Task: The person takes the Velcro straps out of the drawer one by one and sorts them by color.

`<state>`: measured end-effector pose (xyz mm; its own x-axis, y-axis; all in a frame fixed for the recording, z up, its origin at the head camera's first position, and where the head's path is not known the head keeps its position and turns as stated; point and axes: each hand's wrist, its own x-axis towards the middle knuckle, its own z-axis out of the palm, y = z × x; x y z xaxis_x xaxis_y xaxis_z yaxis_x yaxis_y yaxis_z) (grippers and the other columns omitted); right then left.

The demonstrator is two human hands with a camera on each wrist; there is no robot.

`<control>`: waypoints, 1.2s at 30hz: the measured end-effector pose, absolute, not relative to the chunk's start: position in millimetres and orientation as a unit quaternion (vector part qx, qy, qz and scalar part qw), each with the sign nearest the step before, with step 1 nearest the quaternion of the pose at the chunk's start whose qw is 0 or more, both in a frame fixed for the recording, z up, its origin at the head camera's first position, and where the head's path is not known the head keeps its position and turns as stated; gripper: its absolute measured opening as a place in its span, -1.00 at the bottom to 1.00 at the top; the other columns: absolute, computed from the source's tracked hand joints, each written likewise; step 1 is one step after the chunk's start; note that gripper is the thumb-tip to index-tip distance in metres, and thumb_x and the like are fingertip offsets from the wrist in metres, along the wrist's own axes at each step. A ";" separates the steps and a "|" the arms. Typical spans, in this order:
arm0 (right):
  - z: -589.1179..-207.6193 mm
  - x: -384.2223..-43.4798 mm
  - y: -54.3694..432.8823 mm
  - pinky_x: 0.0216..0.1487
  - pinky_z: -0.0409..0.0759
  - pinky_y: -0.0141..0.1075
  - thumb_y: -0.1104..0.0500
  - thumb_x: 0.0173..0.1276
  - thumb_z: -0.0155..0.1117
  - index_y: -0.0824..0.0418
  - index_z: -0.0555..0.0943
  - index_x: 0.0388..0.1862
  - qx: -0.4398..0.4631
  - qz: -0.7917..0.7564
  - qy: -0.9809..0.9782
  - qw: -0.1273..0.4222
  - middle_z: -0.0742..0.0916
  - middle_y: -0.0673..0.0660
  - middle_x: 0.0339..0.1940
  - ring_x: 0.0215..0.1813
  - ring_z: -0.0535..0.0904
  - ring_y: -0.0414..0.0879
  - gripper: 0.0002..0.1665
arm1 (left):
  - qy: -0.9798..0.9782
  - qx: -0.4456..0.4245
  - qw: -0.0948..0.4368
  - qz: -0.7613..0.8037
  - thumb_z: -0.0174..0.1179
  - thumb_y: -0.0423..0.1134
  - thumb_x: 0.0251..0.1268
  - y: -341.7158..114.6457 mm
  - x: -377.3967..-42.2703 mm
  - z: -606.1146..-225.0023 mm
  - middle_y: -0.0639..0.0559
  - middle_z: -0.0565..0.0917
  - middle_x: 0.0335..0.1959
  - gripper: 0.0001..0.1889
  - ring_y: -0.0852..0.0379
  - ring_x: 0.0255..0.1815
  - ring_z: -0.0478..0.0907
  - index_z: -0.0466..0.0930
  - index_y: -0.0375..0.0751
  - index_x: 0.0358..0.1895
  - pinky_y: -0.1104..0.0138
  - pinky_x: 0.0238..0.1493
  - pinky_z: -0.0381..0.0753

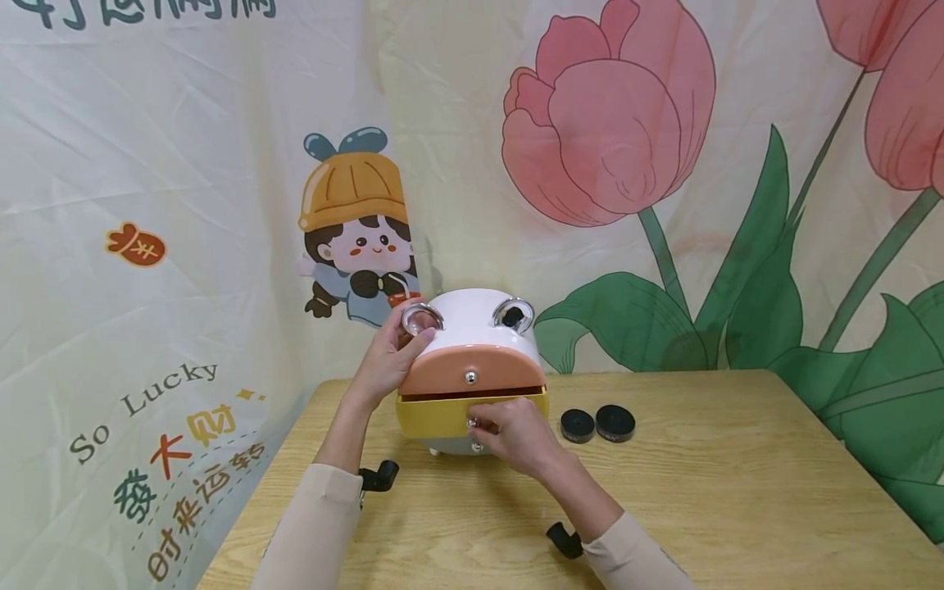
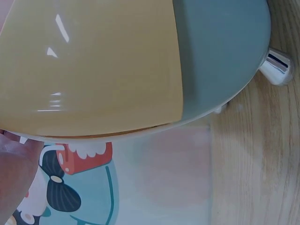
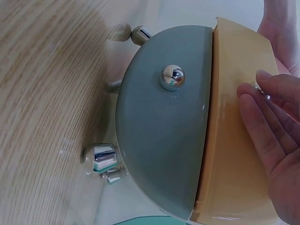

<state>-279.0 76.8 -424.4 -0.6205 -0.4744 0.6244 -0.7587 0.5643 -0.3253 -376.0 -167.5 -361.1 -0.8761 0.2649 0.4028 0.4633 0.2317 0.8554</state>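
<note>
A small rounded drawer box with a white top (image 1: 472, 315) and two chrome rings stands on the table. My left hand (image 1: 387, 359) holds its upper left side by the left chrome ring (image 1: 422, 318), thumb on the front. With thumb and fingertips, my right hand (image 1: 519, 434) pinches the silver knob of the yellow drawer (image 1: 431, 416). That middle drawer sticks out past the orange drawer (image 1: 442, 375) above, leaving a dark gap. Below it, the grey-blue drawer (image 3: 154, 126) with its round chrome knob (image 3: 173, 78) sits further back. The inside of the yellow drawer is hidden.
Two round black discs (image 1: 615, 423) lie on the wooden table (image 1: 708, 492) to the right of the box. Short chrome feet (image 3: 103, 158) hold the box up. A printed cloth (image 1: 457, 164) hangs behind the table. Black mounts (image 1: 379, 476) are at both wrists.
</note>
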 end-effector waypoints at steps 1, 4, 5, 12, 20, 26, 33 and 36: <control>-424.5 -278.6 77.1 -0.35 0.56 -0.59 0.22 0.28 0.57 0.12 0.78 -0.26 0.363 0.298 -0.849 0.241 0.81 -0.08 -0.42 -0.41 0.66 -0.34 -0.90 | -0.781 -0.232 0.085 -0.574 0.26 0.06 0.50 -167.6 -375.8 -361.2 -0.07 0.55 0.30 -0.28 -0.04 0.26 0.54 0.20 0.02 0.59 0.37 0.21 0.54; -424.6 -277.3 77.5 -0.36 0.56 -0.59 0.22 0.28 0.57 0.12 0.78 -0.26 0.364 0.302 -0.847 0.241 0.81 -0.07 -0.42 -0.42 0.65 -0.34 -0.90 | -0.781 -0.229 0.083 -0.575 0.27 0.05 0.49 -167.5 -375.2 -361.2 -0.05 0.55 0.30 -0.28 -0.05 0.26 0.54 0.20 0.04 0.59 0.34 0.21 0.55; -424.4 -276.7 77.5 -0.36 0.56 -0.59 0.22 0.28 0.57 0.12 0.79 -0.26 0.363 0.303 -0.848 0.241 0.81 -0.07 -0.42 -0.42 0.65 -0.35 -0.90 | -0.781 -0.228 0.082 -0.575 0.27 0.05 0.49 -167.5 -375.1 -361.2 -0.05 0.55 0.30 -0.28 -0.05 0.26 0.54 0.20 0.05 0.59 0.34 0.21 0.55; -424.3 -271.9 76.8 -0.37 0.55 -0.60 0.23 0.27 0.57 0.12 0.78 -0.25 0.366 0.307 -0.845 0.242 0.81 -0.08 -0.42 -0.42 0.63 -0.36 -0.89 | -0.780 -0.229 0.081 -0.577 0.26 0.04 0.50 -168.0 -375.2 -362.0 -0.06 0.55 0.29 -0.29 -0.06 0.26 0.54 0.19 0.03 0.59 0.35 0.21 0.55; -424.7 -266.5 76.5 -0.36 0.54 -0.62 0.27 0.25 0.58 0.15 0.78 -0.26 0.376 0.320 -0.833 0.251 0.81 -0.05 -0.43 -0.43 0.62 -0.39 -0.88 | -0.781 -0.228 0.079 -0.576 0.26 0.03 0.50 -168.6 -374.9 -361.2 -0.05 0.55 0.30 -0.30 -0.05 0.25 0.55 0.19 0.06 0.59 0.35 0.21 0.55; -424.5 -261.1 75.7 -0.36 0.55 -0.61 0.26 0.26 0.57 0.13 0.78 -0.27 0.371 0.320 -0.836 0.248 0.80 -0.07 -0.44 -0.44 0.61 -0.38 -0.88 | -0.779 -0.229 0.074 -0.579 0.24 -0.04 0.53 -168.1 -374.5 -360.2 -0.07 0.54 0.31 -0.32 -0.05 0.24 0.54 0.17 0.04 0.60 0.38 0.20 0.54; -424.8 -253.1 74.7 -0.37 0.54 -0.60 0.27 0.23 0.59 0.13 0.77 -0.29 0.367 0.335 -0.835 0.238 0.79 -0.07 -0.47 -0.45 0.57 -0.41 -0.88 | -0.783 -0.213 0.060 -0.582 0.22 -0.09 0.55 -165.7 -365.9 -352.6 -0.13 0.51 0.34 -0.36 -0.15 0.32 0.50 0.19 0.08 0.58 -0.01 0.44 0.42; -423.2 -250.3 74.1 -0.37 0.54 -0.59 0.28 0.22 0.60 0.14 0.77 -0.31 0.369 0.334 -0.835 0.236 0.77 -0.08 -0.48 -0.45 0.56 -0.40 -0.87 | -0.784 -0.211 0.057 -0.581 0.22 -0.09 0.56 -164.2 -358.2 -346.2 -0.15 0.50 0.35 -0.38 -0.18 0.34 0.48 0.21 0.11 0.57 -0.10 0.48 0.37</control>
